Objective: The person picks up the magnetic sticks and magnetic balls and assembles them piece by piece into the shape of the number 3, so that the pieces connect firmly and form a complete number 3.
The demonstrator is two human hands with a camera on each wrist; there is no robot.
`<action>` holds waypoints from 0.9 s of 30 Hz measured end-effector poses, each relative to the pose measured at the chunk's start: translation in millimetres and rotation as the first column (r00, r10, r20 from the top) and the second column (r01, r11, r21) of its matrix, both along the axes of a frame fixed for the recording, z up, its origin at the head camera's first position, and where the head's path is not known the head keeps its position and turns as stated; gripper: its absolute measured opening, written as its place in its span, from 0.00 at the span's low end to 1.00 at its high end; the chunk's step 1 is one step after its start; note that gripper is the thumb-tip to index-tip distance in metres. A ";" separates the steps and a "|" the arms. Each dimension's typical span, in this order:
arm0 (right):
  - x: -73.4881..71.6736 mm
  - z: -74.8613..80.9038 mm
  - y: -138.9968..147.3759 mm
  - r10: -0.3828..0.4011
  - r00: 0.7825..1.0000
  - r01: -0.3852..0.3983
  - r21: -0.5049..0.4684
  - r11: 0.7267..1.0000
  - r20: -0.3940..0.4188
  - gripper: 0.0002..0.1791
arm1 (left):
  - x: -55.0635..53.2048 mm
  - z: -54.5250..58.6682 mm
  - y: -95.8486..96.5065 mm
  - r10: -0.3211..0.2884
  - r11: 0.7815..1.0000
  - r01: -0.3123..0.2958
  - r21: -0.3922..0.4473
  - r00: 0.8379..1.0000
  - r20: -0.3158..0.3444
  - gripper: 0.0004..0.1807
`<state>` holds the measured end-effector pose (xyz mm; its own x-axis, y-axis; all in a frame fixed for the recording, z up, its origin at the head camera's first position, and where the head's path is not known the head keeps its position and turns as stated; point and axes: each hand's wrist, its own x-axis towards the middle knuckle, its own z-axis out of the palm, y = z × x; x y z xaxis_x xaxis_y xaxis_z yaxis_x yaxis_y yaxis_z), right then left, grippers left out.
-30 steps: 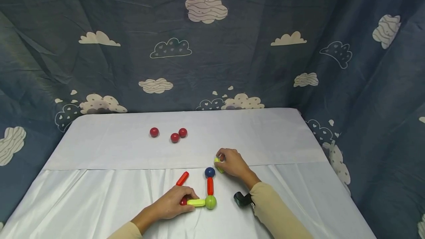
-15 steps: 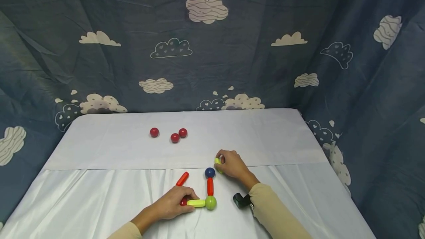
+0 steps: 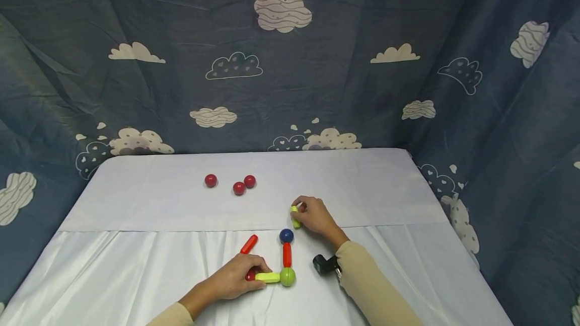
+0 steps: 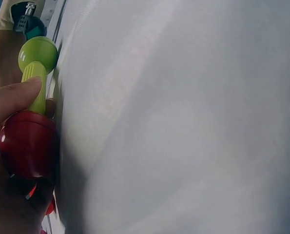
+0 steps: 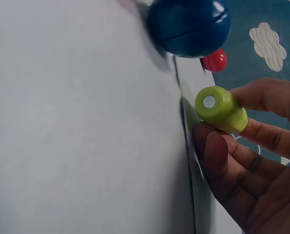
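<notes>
My left hand [image 3: 235, 276] pinches a yellow-green magnetic rod [image 3: 268, 277] lying between a red ball [image 4: 28, 145] and a green ball [image 3: 287, 276]; its thumb presses on the rod in the left wrist view. From the green ball a red rod [image 3: 287, 255] runs away to a blue ball [image 3: 286, 236]. Another red rod [image 3: 248, 244] slants out beyond my left hand, its near end hidden. Just past the blue ball, my right hand [image 3: 315, 216] holds a second yellow-green rod [image 5: 222, 111] between thumb and fingers, apart from the ball. A pale disc shows at its end.
Three red balls sit on the far part of the white-covered table [image 3: 385, 190]: one red ball [image 3: 210, 180] on the left and a close pair, the nearer red ball [image 3: 239, 188] among them. A dark cloud-print curtain [image 3: 317, 79] hangs behind and at the sides.
My right hand has moved slightly away from me with the yellow-green rod, farther from the blue ball. My left hand and the joined pieces have stayed put.
</notes>
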<state>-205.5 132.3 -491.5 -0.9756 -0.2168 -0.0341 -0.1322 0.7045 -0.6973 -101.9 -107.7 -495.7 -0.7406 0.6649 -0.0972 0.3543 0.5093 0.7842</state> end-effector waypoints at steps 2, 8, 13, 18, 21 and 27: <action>-3.0 0.3 -2.1 -0.001 1.000 0.001 -0.030 1.000 0.018 0.12 | 0.1 0.2 -0.3 0.000 1.000 0.000 0.001 1.000 -0.001 0.09; -9.4 1.1 -11.3 0.032 0.998 -0.026 -0.098 0.995 0.057 0.13 | 1.1 0.4 -1.6 0.007 1.000 -0.007 0.002 1.000 0.008 0.09; -11.9 -0.8 -14.7 0.047 0.991 -0.020 -0.200 0.980 0.129 0.13 | 1.6 0.0 -1.2 0.005 1.000 -0.005 0.003 1.000 0.023 0.09; -13.0 -2.2 -15.3 0.059 0.983 -0.012 -0.263 0.965 0.174 0.13 | 1.1 -0.3 -1.1 0.000 1.000 0.000 0.002 1.000 0.005 0.09; -13.3 -1.8 -15.2 0.065 0.982 -0.016 -0.264 0.964 0.179 0.12 | 0.3 -0.1 -1.1 0.000 1.000 0.000 0.006 1.000 -0.006 0.09; -13.1 -3.2 -13.5 0.093 0.977 -0.038 -0.274 0.961 0.193 0.12 | -0.6 0.2 -1.0 -0.004 1.000 0.004 0.010 1.000 -0.010 0.09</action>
<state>-218.6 118.9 -494.7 -0.9375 -0.3083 -0.1611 -0.0083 0.4829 -0.8757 -102.4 -108.7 -495.5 -0.7386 0.6690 -0.0829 0.3647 0.5000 0.7855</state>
